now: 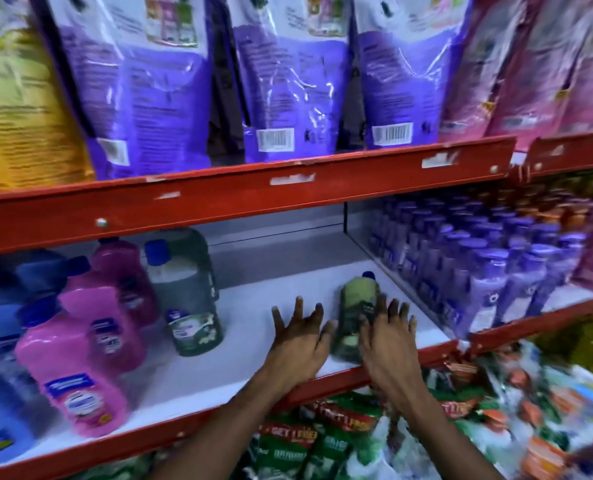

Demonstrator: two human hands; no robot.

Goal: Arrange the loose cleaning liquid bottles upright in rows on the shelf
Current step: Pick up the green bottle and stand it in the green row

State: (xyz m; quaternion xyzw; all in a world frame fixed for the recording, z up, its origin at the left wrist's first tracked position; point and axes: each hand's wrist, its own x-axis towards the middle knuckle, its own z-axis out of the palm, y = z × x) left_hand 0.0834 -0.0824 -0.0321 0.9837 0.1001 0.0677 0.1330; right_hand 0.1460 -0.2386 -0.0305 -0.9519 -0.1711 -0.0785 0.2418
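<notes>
Green and blurred by motion, a small bottle (355, 317) with a dark blue cap stands roughly upright near the front edge of a white shelf (253, 296) edged in red. A person's left hand (300, 336) rests with fingers spread wide on the bare shelf just beside the bottle, its thumb close to or touching the bottle's side, gripping nothing. The right hand (388, 336), fingers also splayed, lies against the bottle's right flank; whether it grips cannot be told. The bottle sits between both hands, with pink bottles (80, 355) and a larger green bottle (187, 289) standing to the left.
</notes>
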